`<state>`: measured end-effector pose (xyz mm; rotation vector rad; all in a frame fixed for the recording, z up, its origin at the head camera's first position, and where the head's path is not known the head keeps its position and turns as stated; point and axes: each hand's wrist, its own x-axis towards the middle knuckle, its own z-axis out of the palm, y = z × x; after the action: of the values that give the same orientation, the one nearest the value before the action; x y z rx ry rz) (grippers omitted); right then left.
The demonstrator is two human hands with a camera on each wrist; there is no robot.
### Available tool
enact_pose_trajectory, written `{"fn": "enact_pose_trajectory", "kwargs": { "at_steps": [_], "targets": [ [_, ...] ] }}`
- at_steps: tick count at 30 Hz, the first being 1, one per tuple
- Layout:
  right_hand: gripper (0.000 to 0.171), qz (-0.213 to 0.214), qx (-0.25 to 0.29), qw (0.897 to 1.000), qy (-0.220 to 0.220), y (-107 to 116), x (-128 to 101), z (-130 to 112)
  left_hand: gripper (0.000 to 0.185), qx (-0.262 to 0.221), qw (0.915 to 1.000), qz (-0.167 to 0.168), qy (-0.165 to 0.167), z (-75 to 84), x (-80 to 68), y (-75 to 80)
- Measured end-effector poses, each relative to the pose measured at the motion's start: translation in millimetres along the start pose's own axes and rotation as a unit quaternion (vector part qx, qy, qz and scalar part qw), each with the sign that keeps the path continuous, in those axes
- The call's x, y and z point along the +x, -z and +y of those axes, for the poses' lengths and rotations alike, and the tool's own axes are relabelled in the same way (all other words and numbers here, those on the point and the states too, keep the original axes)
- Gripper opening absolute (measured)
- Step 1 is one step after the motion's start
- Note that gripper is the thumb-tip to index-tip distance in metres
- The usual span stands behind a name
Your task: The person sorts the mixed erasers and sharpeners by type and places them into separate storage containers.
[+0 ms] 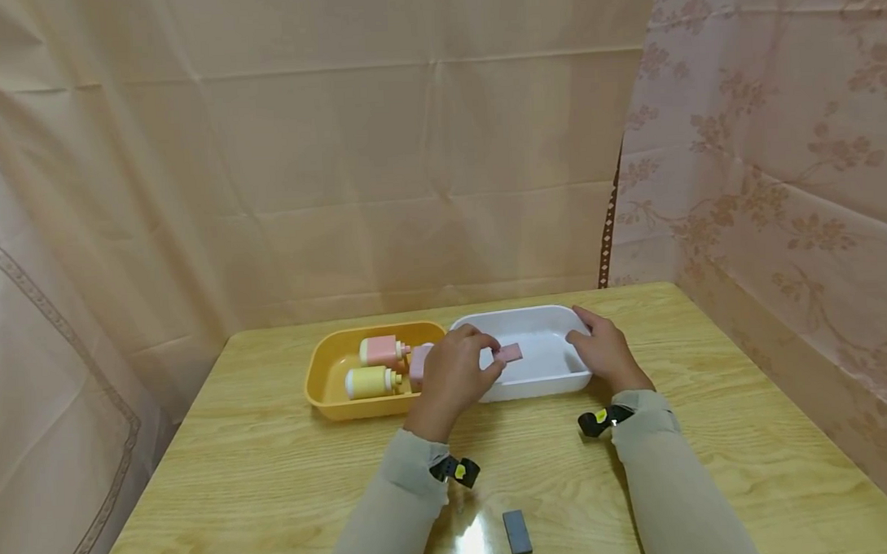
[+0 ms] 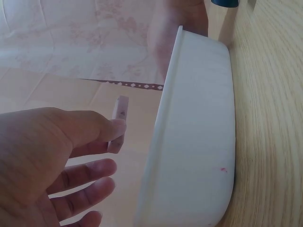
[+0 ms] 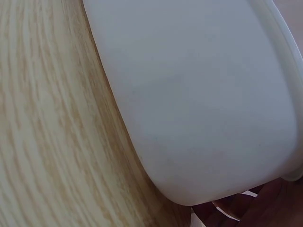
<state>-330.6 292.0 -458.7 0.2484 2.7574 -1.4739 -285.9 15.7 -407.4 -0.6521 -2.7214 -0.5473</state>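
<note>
Sleeves in pale grey-green fill the near edge of the head view, each cut off at the elbow, with a small black and yellow wrist camera strapped at each cuff. Between the forearms, on the glossy wood-grain table (image 1: 274, 478), lies a flat dark grey block (image 1: 517, 532); a pink scrap at the bottom edge is mostly cut off.

Further out, the left hand (image 1: 454, 374) pinches a small pink block (image 1: 508, 353) between thumb and forefinger, holding it just above the inside of a white tray (image 1: 542, 383). In the left wrist view the block (image 2: 118, 124) looks like a thin, pale pink slab with faint specks, its lower part hidden behind the thumb — the other fingers (image 2: 85, 172) hang loosely curled beneath it.

The right hand (image 1: 603, 351) rests on the tray's right rim, fingers curved over the edge. The right wrist view shows only the tray's smooth, rounded plastic wall (image 3: 199, 104).

Left of the pinch sits an orange tray (image 1: 328, 371), touching the white one, holding a pink bottle (image 1: 380, 349), a yellow bottle (image 1: 370, 382) and a pink piece partly hidden by the left hand. Creased peach cloth hangs behind.
</note>
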Motion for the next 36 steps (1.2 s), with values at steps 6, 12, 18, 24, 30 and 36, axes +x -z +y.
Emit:
{"fn": "enact_pose_trajectory", "kwargs": {
  "at_steps": [6,12,18,24,30,36],
  "targets": [
    [0.067,0.001,-0.001,1.000,0.002,-0.2,0.3,0.5,0.022,0.004,1.0000,0.004,0.001,-0.9,0.3,-3.3],
    [0.067,-0.001,0.004,1.000,-0.001,-0.3,-0.8,-0.4,0.021,0.019,0.9998,0.003,0.005,-3.2,1.3,-9.2],
    [0.068,-0.001,0.003,1.000,-0.001,0.3,-1.1,-1.0,0.021,0.022,0.9997,0.000,0.014,-4.8,1.2,-12.9],
    [0.068,0.001,0.000,1.000,0.002,0.4,-0.8,-1.1,0.020,0.025,0.9995,-0.003,0.018,-4.9,1.1,-13.7],
    [0.068,-0.001,0.000,1.000,-0.002,0.5,-1.7,-1.7,0.019,0.027,0.9994,-0.010,0.021,-4.7,1.3,-13.4],
    [0.068,-0.003,0.000,1.000,-0.005,0.8,-2.5,-3.0,0.019,0.028,0.9995,-0.003,0.013,-5.3,0.7,-13.3]
  ]
}}
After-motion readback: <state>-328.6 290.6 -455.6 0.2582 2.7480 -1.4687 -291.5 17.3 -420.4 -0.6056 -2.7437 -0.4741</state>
